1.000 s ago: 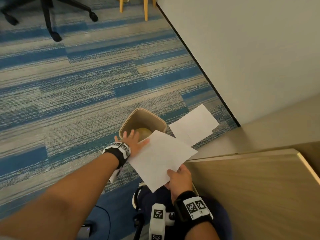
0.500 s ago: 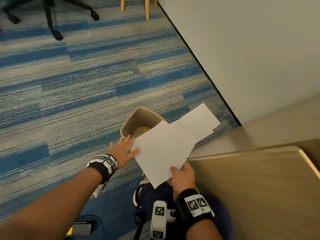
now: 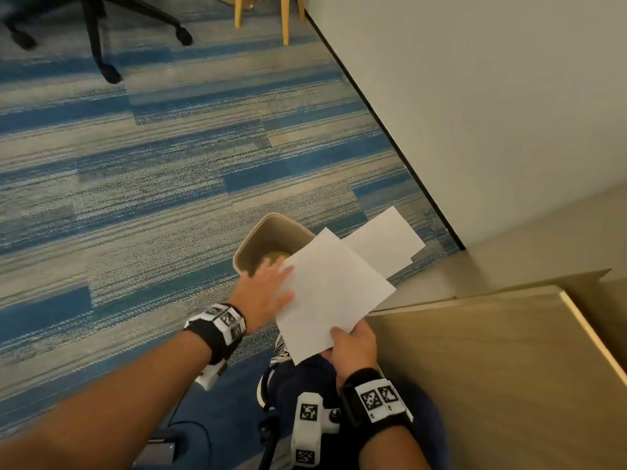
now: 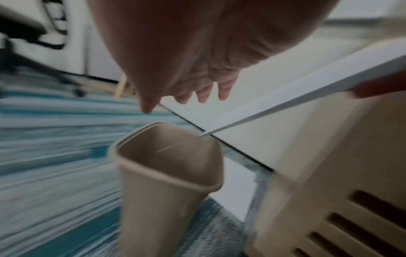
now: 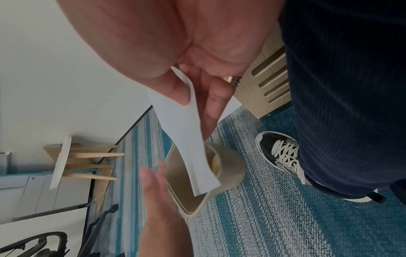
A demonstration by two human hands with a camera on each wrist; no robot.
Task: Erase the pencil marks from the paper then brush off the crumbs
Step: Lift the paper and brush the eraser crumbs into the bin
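Observation:
A white sheet of paper (image 3: 330, 293) hangs tilted over a tan waste bin (image 3: 258, 237) on the carpet. My right hand (image 3: 353, 344) pinches its near corner between thumb and fingers; the same pinch shows on the paper (image 5: 186, 132) in the right wrist view. My left hand (image 3: 268, 293) is flat with straight fingers, touching the sheet's left edge above the bin. The left wrist view shows those fingers (image 4: 204, 93) spread over the bin (image 4: 167, 156), with the paper (image 4: 307, 97) seen edge-on. Any marks or crumbs on the sheet are too small to see.
Another white sheet (image 3: 383, 240) lies on the carpet behind the bin, near the wall. A wooden desk top (image 3: 492, 368) is at the lower right. My shoe (image 5: 279, 153) stands beside the bin. An office chair base (image 3: 101, 39) and wooden chair legs (image 3: 285, 18) stand farther off.
My left hand drew back to the left off the sheet half a second ago, then swept forward again onto its left edge. The paper stays held over the bin.

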